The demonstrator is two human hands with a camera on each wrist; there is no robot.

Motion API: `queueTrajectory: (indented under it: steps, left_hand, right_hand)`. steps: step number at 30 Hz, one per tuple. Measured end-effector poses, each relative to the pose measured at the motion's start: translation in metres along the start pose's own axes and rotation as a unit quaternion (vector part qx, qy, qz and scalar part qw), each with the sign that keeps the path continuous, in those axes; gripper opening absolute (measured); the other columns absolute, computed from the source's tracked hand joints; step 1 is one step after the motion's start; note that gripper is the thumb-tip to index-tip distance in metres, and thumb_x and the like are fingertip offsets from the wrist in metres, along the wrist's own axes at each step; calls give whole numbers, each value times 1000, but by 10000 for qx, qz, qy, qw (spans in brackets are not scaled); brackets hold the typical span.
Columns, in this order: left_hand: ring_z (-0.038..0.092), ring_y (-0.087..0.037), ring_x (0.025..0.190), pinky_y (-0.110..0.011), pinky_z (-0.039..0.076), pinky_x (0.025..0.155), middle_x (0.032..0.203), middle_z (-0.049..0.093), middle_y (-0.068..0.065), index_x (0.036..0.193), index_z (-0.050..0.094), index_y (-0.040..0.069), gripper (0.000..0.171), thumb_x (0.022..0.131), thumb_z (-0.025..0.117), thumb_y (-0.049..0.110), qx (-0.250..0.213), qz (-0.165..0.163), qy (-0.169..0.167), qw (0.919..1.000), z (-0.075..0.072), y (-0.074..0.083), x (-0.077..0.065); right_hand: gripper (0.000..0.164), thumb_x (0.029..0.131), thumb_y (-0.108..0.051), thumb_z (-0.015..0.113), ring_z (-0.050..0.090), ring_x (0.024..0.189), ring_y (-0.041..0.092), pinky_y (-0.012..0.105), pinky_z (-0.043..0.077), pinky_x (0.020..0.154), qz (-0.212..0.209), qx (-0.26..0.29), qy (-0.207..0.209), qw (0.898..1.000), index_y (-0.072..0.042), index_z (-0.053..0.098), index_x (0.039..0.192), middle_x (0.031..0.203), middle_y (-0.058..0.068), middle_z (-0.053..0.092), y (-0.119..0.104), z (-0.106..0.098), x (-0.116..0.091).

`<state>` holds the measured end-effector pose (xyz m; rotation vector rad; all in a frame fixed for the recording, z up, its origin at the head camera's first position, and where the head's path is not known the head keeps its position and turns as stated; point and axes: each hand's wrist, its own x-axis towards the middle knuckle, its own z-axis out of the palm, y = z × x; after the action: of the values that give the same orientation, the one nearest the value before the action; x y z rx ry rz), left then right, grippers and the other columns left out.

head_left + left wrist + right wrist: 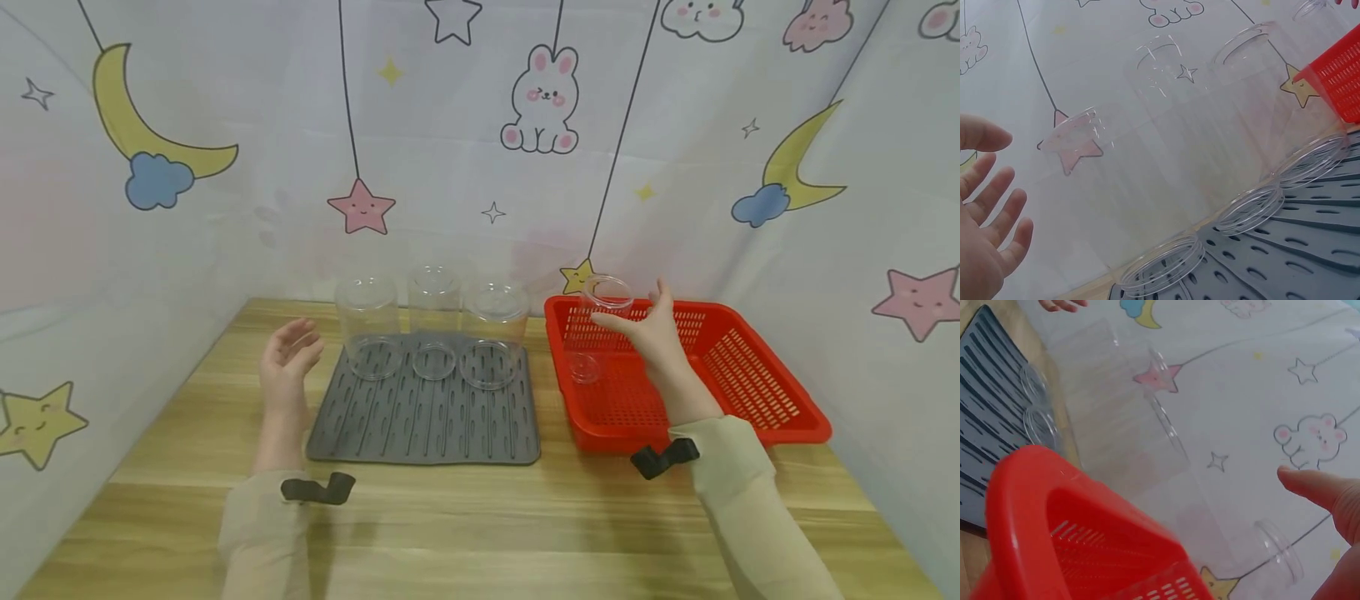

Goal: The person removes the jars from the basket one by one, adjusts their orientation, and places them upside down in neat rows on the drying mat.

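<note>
- Left hand (288, 358): raised above the desk (180, 467), beside the mat; fingers loosely bent and well parted from the thumb, holding nothing.
- Drying mat (423, 425): grey, ridged and slotted, laid on the desk.
- Left container (369, 325): clear, wide, upright on the mat's far part.
- Middle container (434, 321): clear, narrower, upright between its neighbours.
- Right container (495, 333): clear, wide, upright on the mat.
- Fourth container (588, 337): clear, narrow, at the red basket's left end, mouth up; whether its base touches the basket cannot be told.
- Red basket (757, 379): perforated plastic, on the desk.
- Right hand (656, 337): over the basket, near the fourth container; fingers and thumb spread wide, not gripping.
</note>
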<state>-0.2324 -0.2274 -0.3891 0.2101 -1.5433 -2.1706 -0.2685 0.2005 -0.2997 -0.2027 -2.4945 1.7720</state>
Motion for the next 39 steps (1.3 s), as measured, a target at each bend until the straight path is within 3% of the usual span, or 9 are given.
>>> queueTrajectory:
  steps: [3, 10, 19, 26, 39]
  left_hand:
    - [54, -11, 108, -16, 47, 86, 104, 62, 12, 113, 57, 13, 28, 93, 54, -6, 1, -45, -9, 10000, 0, -2, 1]
    - [56, -11, 106, -17, 47, 85, 102, 64, 12, 111, 58, 14, 28, 92, 54, -7, -38, -28, 71, 10000, -2, -3, 1]
    - [55, -9, 106, -15, 47, 85, 104, 62, 14, 112, 58, 15, 29, 93, 54, -6, 148, -54, -10, 9999, -3, -2, 1]
    - [55, -9, 107, -16, 46, 85, 103, 62, 16, 111, 58, 17, 28, 94, 55, -4, 227, -20, -51, 9997, -2, -3, 0]
    - [55, -9, 105, -15, 47, 83, 102, 63, 14, 110, 59, 16, 28, 93, 55, -6, 68, 47, 6, 10000, -2, -3, 0]
  right_hand:
    - [112, 89, -24, 71, -1, 151, 37, 61, 12, 120, 368, -137, -416, 9984, -21, -21, 154, 164, 14, -10, 7, -11, 14]
    - [105, 93, -24, 66, 3, 149, 43, 62, 25, 115, 937, -232, -1353, 9861, -16, -19, 155, 163, 22, -8, 26, -27, 40]
    - [97, 94, -17, 60, -1, 149, 43, 67, 15, 116, 1230, 0, -2206, 9676, -14, -15, 156, 164, 16, -11, 46, -28, 57]
    - [100, 92, -12, 62, -5, 150, 41, 70, 13, 114, 1223, 78, -2199, 9678, -10, -14, 155, 164, 15, -11, 52, -17, 61]
    - [96, 91, -5, 62, -1, 151, 39, 64, 13, 118, 1058, 453, -1844, 9761, -9, -7, 157, 165, 12, -1, 50, 0, 63]
